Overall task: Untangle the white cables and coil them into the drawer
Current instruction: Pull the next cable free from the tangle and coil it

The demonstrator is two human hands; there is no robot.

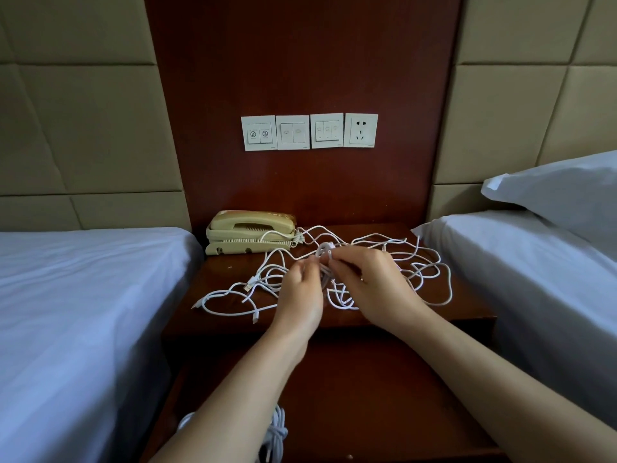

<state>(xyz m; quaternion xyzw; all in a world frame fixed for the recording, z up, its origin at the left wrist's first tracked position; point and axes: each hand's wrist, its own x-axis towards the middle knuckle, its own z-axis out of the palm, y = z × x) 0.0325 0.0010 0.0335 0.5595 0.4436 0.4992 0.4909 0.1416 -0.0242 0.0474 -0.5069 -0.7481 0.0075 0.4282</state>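
The white cables (pixel 334 279) sprawl in a tangle across the nightstand (pixel 467 305) at frame centre. Both hands meet at a knot in the middle: the left hand (pixel 300 292) and right hand (pixel 370 285) each pinch strands with curled fingertips. A phone (pixel 250 235) sits behind, upper left of the tangle. More coiled cable (pixel 277 436) lies in the drawer (pixel 367 412) at bottom.

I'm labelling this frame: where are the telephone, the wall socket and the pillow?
telephone (pixel 248 225): head view, on the handset.
wall socket (pixel 361 130): head view, middle of its plate.
pillow (pixel 561 192): head view, on its top face.
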